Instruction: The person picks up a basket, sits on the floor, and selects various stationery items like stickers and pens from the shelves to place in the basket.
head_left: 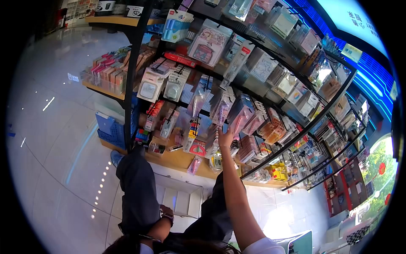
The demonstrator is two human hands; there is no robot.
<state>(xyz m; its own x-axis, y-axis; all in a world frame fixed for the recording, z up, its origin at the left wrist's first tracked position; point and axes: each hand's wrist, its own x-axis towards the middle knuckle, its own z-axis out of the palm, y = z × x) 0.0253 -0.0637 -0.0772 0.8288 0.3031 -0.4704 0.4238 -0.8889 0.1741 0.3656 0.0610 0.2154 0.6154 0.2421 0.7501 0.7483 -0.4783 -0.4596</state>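
Observation:
My right hand (226, 138) reaches up to the middle of the shelf rack, its fingers at the lower edge of a pink packet (241, 120) hanging from a hook. The fingertips are partly hidden against the packaging, and the fingers look closed on its edge. Beside it hangs another clear packet with pink contents (222, 111). Low down, my left hand (166, 210) rests by my left thigh, a dark watch at the wrist. Its fingers are mostly hidden.
Between my legs a pale grey bin (182, 197) stands on the floor. A small pink packet (194, 165) lies on the wooden bottom shelf (171, 161). Black rack posts (134, 72) rise at the left, with a blue basket (112, 131) beyond. Hooked goods crowd the rack.

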